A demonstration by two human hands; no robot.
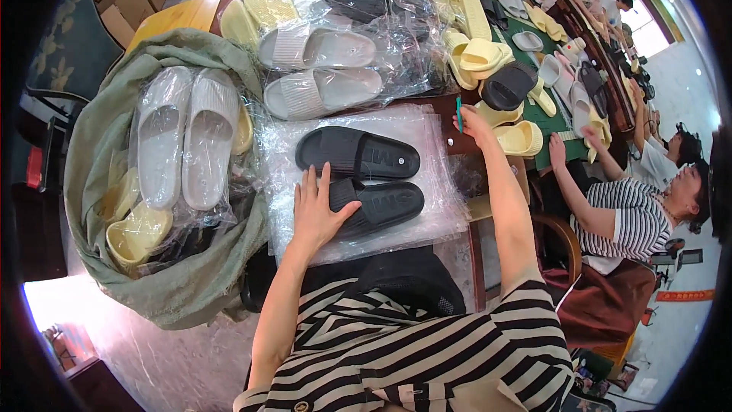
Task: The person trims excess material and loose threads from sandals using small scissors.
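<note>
A pair of black slide sandals lies side by side on a stack of clear plastic bags [444, 217] in front of me. The farther slide [390, 159] is untouched. Fingers spread, my left hand [320, 210] rests over the strap end of the nearer slide [393, 206]. To the right of the bags, my right hand [477, 123] is closed around a thin teal tool [459, 114], whose exact kind is too small to make out. A small white piece [451, 141] sits on the table just below it.
At the left stands a green woven sack [164, 301] holding bagged grey slides [162, 149] and yellow ones. Bagged grey slides [320, 91], yellow and black pairs pile up beyond. Loose yellow slides [521, 139] lie right, near a co-worker in a striped shirt [637, 217].
</note>
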